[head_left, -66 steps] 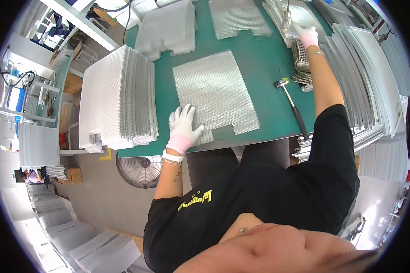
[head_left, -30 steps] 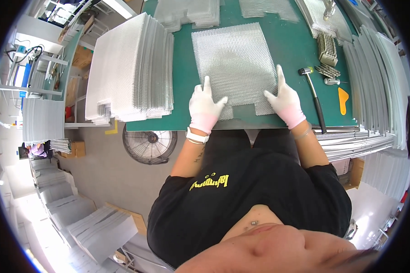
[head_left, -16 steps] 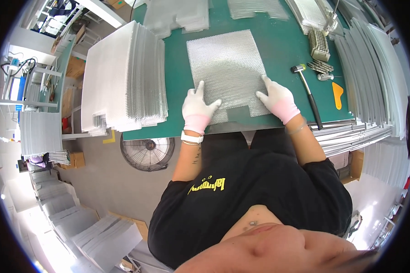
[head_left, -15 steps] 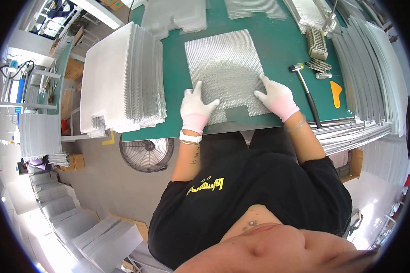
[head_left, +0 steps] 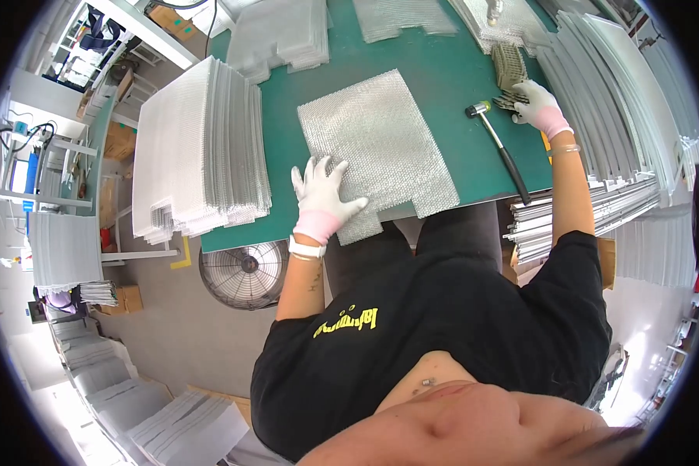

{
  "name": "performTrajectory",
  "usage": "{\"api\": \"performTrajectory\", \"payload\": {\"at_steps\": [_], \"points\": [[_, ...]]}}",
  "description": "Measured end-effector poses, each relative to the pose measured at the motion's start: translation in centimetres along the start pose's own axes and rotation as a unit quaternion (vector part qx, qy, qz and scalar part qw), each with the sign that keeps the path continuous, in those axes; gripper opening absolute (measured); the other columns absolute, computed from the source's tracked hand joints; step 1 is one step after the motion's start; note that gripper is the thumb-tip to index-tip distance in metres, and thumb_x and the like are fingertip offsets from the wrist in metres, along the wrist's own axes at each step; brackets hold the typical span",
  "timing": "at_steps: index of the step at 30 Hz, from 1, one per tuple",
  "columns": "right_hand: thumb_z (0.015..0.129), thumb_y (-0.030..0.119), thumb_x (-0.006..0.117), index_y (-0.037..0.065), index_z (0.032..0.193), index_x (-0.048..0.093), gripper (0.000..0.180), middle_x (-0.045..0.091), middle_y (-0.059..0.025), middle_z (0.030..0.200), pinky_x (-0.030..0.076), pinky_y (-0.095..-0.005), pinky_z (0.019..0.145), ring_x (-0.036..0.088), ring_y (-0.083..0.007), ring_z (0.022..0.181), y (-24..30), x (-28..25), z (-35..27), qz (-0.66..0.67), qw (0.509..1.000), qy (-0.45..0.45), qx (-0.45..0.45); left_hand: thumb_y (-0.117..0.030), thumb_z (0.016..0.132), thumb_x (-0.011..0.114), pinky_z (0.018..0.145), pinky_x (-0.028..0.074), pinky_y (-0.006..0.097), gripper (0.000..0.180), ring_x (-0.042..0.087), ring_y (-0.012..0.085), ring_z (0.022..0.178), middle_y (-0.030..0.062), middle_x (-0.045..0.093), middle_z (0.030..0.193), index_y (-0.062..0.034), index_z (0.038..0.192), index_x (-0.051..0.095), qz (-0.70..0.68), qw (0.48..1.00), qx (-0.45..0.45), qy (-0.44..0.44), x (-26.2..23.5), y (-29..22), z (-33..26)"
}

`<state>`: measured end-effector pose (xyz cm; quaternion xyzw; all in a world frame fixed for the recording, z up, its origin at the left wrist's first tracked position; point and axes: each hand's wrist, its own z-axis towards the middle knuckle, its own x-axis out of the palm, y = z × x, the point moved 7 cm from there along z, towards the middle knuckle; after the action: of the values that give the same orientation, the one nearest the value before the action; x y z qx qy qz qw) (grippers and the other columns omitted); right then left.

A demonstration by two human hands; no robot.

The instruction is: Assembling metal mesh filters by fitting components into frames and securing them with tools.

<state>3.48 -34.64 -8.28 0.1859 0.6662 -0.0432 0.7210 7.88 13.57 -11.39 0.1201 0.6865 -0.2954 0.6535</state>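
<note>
A silvery mesh sheet point(head_left: 377, 147) with a notched near corner lies flat on the green mat point(head_left: 443, 70). My left hand point(head_left: 321, 198), in a white glove, rests flat with spread fingers on the sheet's near left corner. My right hand point(head_left: 537, 105), also gloved, reaches far right and touches a bunch of small grey metal clips point(head_left: 509, 99) lying on the mat. A hammer point(head_left: 501, 147) with a black handle lies between the sheet and that hand.
A tall stack of mesh sheets point(head_left: 202, 151) stands at the mat's left. More mesh pieces point(head_left: 283, 35) lie at the back. Long metal strips point(head_left: 621, 101) are piled along the right. A round fan point(head_left: 245, 272) sits on the floor below the table edge.
My right hand left the mesh sheet's near right corner and reached out to the clips at the far right. My left hand stayed on the sheet.
</note>
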Motion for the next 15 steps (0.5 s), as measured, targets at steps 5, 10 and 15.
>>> {"api": "performTrajectory", "payload": {"at_steps": [5, 10, 15], "points": [[0.083, 0.029, 0.068, 0.003, 0.119, 0.064, 0.045, 0.066, -0.0191, 0.11, 0.049, -0.0391, 0.097, 0.063, -0.0322, 0.11, -1.2, 0.8, 0.8, 0.087, 0.995, 0.031, -0.041, -0.039, 0.071, 0.081, 0.115, 0.015, 0.066, 0.072, 0.033, 0.045, 0.138, 0.0172, 0.046, 0.139, -0.0106, 0.132, 0.056, -0.029, 0.968, 0.061, -0.243, -3.4, -3.8, -5.8], [0.083, 0.052, 0.068, 0.0, 0.123, 0.062, 0.066, 0.066, -0.0228, 0.118, 0.049, -0.041, 0.097, 0.064, -0.0338, 0.109, -4.6, 1.3, 2.3, 0.088, 0.978, -0.016, 0.187, -0.018, 0.073, 0.077, 0.105, 0.037, 0.056, 0.046, 0.053, 0.0395, 0.119, 0.0133, 0.06, 0.12, -0.008, 0.115, 0.062, -0.181, 0.938, 0.173, -0.241, -3.0, -5.2, -11.1], [0.081, 0.056, 0.067, 0.009, 0.133, 0.057, 0.071, 0.064, -0.0221, 0.123, 0.051, -0.0457, 0.096, 0.063, -0.0338, 0.116, -1.3, 0.4, 3.1, -0.079, 0.972, -0.023, 0.22, -0.013, 0.094, 0.06, 0.092, 0.051, 0.034, 0.018, 0.067, 0.0211, 0.098, 0.0093, 0.071, 0.101, -0.0022, 0.101, 0.071, -0.536, 0.84, 0.001, 0.084, 5.2, -4.0, -13.8]]}}
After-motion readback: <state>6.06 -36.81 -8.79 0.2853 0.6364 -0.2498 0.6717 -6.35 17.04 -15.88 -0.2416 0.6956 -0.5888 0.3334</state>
